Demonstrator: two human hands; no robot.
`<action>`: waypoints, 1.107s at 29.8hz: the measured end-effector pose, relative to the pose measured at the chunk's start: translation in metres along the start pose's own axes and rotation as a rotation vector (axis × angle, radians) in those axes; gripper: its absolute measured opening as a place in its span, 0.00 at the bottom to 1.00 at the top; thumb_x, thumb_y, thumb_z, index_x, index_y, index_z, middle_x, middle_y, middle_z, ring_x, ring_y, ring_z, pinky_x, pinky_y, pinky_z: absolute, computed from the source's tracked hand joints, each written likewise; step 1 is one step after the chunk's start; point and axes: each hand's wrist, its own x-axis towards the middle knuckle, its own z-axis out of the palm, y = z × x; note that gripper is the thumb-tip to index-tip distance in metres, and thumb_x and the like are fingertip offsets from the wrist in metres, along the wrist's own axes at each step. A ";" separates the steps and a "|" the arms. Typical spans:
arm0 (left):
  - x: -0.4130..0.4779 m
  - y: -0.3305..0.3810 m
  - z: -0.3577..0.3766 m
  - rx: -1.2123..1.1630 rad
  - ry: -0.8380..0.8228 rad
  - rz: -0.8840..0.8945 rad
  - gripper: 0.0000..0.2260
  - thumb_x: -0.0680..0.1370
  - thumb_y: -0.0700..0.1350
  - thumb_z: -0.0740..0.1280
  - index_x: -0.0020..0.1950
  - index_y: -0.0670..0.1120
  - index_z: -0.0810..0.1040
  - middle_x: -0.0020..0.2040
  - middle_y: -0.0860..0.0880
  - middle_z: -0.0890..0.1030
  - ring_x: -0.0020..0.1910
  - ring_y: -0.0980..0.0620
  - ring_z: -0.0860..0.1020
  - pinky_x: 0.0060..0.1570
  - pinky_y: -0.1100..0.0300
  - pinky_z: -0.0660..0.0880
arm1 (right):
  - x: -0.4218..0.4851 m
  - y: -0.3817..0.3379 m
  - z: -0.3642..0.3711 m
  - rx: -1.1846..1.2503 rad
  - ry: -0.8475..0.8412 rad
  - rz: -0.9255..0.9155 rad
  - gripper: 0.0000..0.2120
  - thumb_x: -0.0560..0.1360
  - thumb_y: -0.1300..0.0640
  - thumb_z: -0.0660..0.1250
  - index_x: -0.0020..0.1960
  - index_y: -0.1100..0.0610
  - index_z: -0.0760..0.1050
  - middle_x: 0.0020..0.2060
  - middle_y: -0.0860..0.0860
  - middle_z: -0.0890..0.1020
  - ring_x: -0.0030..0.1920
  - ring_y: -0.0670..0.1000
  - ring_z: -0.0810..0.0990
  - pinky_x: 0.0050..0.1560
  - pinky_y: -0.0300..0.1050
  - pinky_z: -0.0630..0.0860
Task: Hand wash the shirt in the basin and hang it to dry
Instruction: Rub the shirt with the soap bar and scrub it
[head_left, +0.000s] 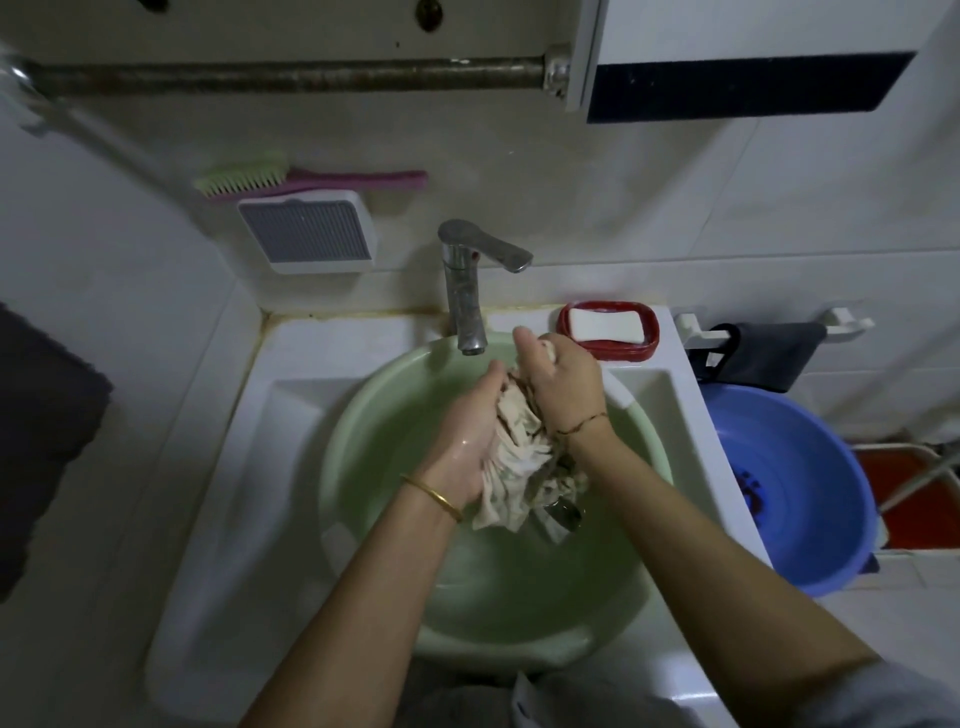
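Scrubbing over the green basin (363, 415), both hands bunch the wet shirt (514, 457) between them so the runoff falls back in. The left hand (467, 436) presses it from the side; the right hand (563, 384) clenches a fistful, likely to rub cloth on cloth.

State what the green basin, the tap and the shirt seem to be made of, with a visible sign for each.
The basin is probably plastic: smooth, pale green, with a soft sheen. The tap is metal, chrome-like, shiny but dulled by spots. The shirt is soft beige cloth, wet and bunched in limp folds; its fibre cannot be told.
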 end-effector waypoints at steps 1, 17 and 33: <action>0.000 0.007 -0.008 0.033 -0.036 0.018 0.23 0.73 0.55 0.69 0.57 0.37 0.79 0.55 0.36 0.81 0.54 0.37 0.80 0.59 0.43 0.74 | 0.001 0.003 -0.006 0.087 -0.036 0.017 0.15 0.76 0.45 0.64 0.39 0.55 0.71 0.34 0.50 0.77 0.36 0.50 0.76 0.43 0.49 0.74; 0.007 0.014 0.000 -0.297 0.073 0.138 0.18 0.81 0.52 0.54 0.34 0.47 0.70 0.26 0.50 0.73 0.27 0.56 0.74 0.32 0.65 0.72 | -0.055 -0.032 0.014 -0.304 0.035 -0.524 0.17 0.73 0.40 0.62 0.38 0.52 0.79 0.35 0.52 0.81 0.36 0.53 0.80 0.34 0.42 0.71; 0.001 -0.002 0.020 -0.354 0.134 0.135 0.23 0.80 0.47 0.54 0.26 0.45 0.74 0.25 0.49 0.73 0.25 0.55 0.75 0.37 0.62 0.71 | -0.037 -0.022 0.018 -0.259 0.089 -0.414 0.20 0.77 0.50 0.54 0.30 0.57 0.72 0.27 0.57 0.76 0.29 0.56 0.76 0.33 0.46 0.73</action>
